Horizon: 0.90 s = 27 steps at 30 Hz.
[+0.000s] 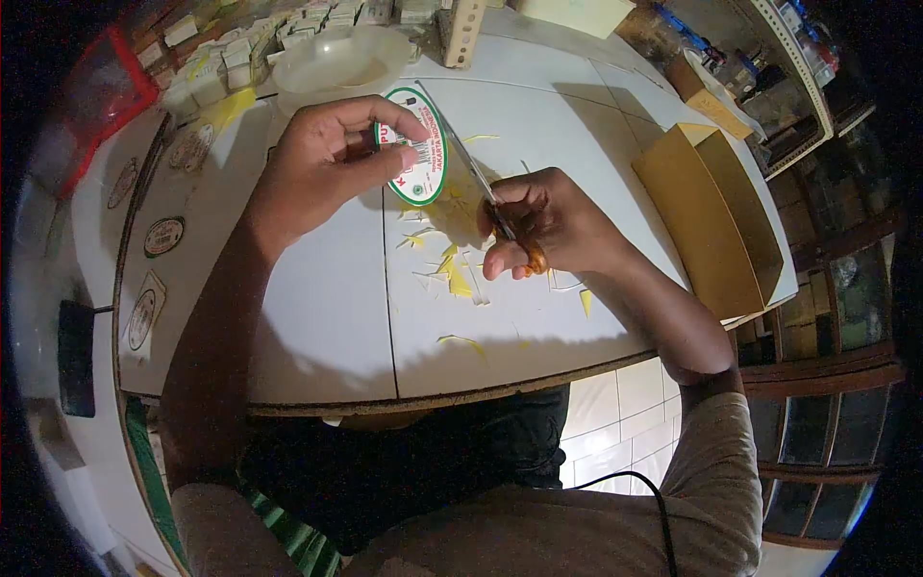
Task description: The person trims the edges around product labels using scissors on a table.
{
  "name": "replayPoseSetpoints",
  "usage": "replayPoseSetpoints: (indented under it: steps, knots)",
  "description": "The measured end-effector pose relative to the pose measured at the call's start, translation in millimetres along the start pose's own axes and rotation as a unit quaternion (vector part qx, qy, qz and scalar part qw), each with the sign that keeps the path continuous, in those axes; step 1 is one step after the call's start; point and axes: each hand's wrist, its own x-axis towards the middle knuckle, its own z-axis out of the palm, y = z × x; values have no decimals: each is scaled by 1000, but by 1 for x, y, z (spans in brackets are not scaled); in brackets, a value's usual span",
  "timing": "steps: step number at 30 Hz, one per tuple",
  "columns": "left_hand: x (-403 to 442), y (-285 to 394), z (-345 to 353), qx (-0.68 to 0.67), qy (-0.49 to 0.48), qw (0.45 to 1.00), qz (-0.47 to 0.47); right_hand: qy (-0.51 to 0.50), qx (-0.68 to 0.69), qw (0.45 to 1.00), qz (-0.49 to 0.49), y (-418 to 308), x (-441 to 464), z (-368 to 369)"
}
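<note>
My left hand [348, 154] pinches an oval label [423, 175] with a green rim and red and black print between thumb and fingers. In my right hand [548, 221] is a pair of scissors [471, 165] with orange-brown handles, its blades pointing up and to the left along the label's right edge. Whether the blades touch the label I cannot tell. Beneath both hands, yellow and white paper scraps [460, 282] lie scattered on the white tiled table [327, 317].
An open cardboard box [707, 212] stands at the right edge. A translucent bowl [341, 65] sits at the back, beside stacks of labels [236, 58]. Oval labels [163, 237] lie on the left. A perforated metal post [463, 34] rises at the back.
</note>
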Motion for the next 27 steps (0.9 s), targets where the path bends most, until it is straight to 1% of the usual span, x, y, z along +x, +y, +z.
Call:
replayPoseSetpoints:
  steps: [2, 4, 5, 7, 9, 11, 14, 16, 17, 19, 22, 25, 27]
  knots:
    - [0, 0, 0, 11, 0, 1000, 2, -2, 20, 1000, -4, 2, 1, 1]
    - [0, 0, 0, 21, 1, 1000, 4, 1, 115, 993, -25, 10, 2, 1]
    - [0, 0, 2, 15, 0, 1000, 7, 1, 115, 993, -25, 13, 2, 1]
    - [0, 0, 3, 8, 0, 1000, 10, -8, 79, 995, -63, 17, 3, 1]
    - [-1, 2, 5, -10, -12, 1000, -12, -5, 56, 996, -64, 8, 1, 3]
    - [-2, 2, 7, -17, -15, 1000, -10, -1, 32, 997, -64, 6, 1, 4]
    - [-2, 2, 9, -20, -22, 1000, -10, 5, 32, 998, -54, 7, 0, 5]
    - [-2, 1, 9, -17, -26, 999, -14, 9, 73, 997, 14, 2, -1, 5]
    - [-2, 0, 9, -14, -24, 1000, -8, 9, 74, 997, 15, 3, -1, 5]
    - [-1, -1, 9, -12, -22, 1000, -3, 13, 45, 998, -38, 6, 0, 5]
    - [-1, -1, 8, -10, -18, 1000, -1, 15, 26, 998, -48, 7, 0, 5]
    - [-1, -2, 8, -19, -20, 1000, 3, 10, 18, 999, -38, 5, 0, 5]
    - [-1, 0, 9, -11, -14, 1000, -9, 9, 26, 999, -37, 5, 0, 5]
